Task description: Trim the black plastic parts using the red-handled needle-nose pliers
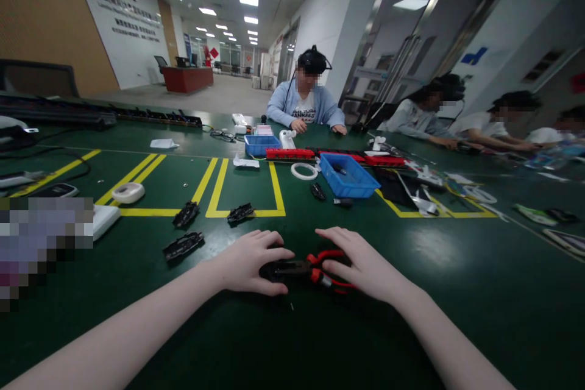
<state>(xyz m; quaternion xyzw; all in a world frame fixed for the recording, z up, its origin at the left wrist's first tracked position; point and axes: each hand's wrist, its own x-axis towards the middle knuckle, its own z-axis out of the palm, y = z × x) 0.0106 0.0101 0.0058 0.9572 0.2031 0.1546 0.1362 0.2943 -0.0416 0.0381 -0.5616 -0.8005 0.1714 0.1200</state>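
Note:
My left hand (253, 261) rests low over the green table, thumb and fingers apart and curved around a small black plastic piece (269, 271). Whether the fingers touch that piece is hard to tell. Pliers with red handles (315, 259) lie on the tabletop between my hands, their dark jaws pointing left at the black piece. Over the pliers' handles is my right hand (359, 259), its fingers stretched out and the thumb apart, not wrapped round them. Similar black plastic pieces, one (183, 246) near my left forearm and another (240, 213) farther forward, lie on the table.
Ahead stand a blue bin (350, 177) and a smaller blue bin (260, 145), with red strips (292, 154) beside them. A white ring (305, 170) and a white oval part (128, 193) lie on the table. One person (306, 103) sits opposite; others sit at right.

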